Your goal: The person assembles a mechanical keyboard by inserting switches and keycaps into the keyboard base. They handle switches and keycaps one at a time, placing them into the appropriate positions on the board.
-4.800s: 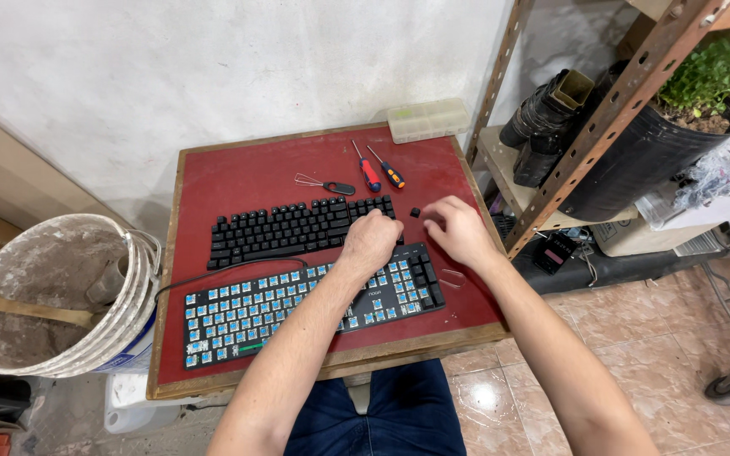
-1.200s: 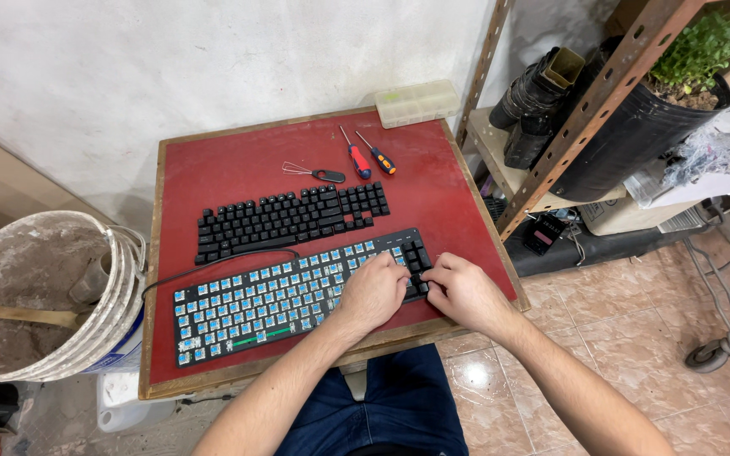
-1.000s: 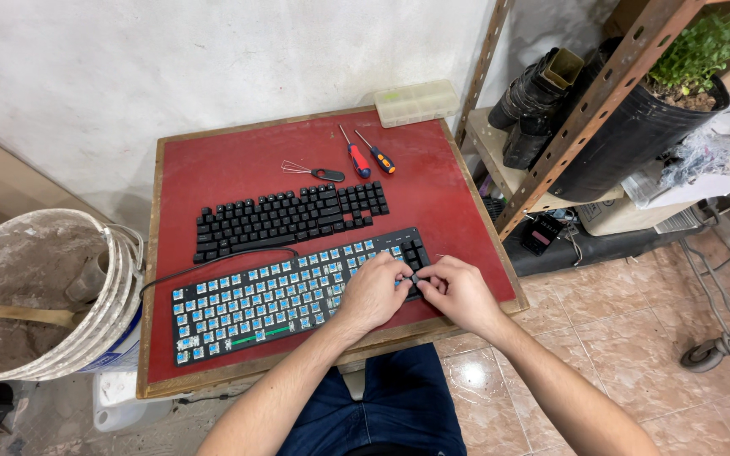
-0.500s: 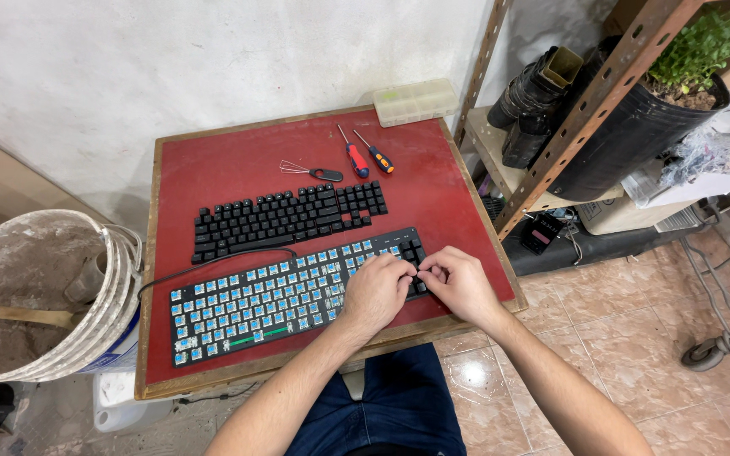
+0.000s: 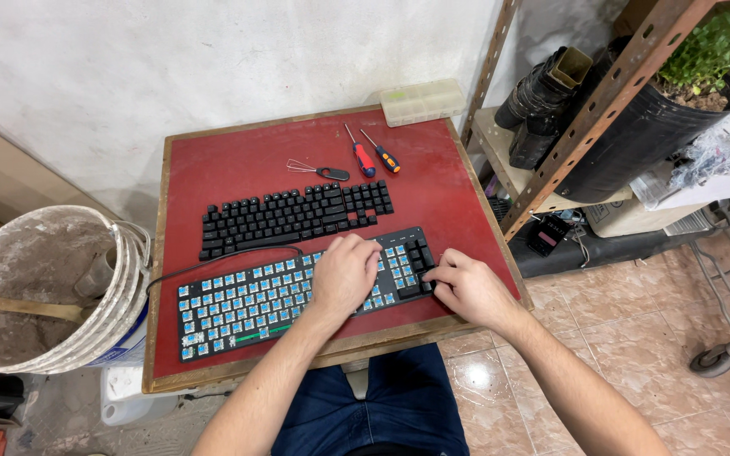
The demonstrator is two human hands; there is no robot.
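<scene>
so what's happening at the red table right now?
A person works on a keyboard with most keycaps off, blue switches exposed. The left hand rests flat on its right-centre; the right hand fingers the black keycaps at its right end. A set of black keycaps laid out in keyboard order lies behind it, with a wire puller and two screwdrivers.

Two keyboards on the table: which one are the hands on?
The nearer keyboard, the one showing bare blue switches and trailing a black cable. Both the left hand and right hand rest on its right end; the all-black keyboard behind lies untouched.
</scene>
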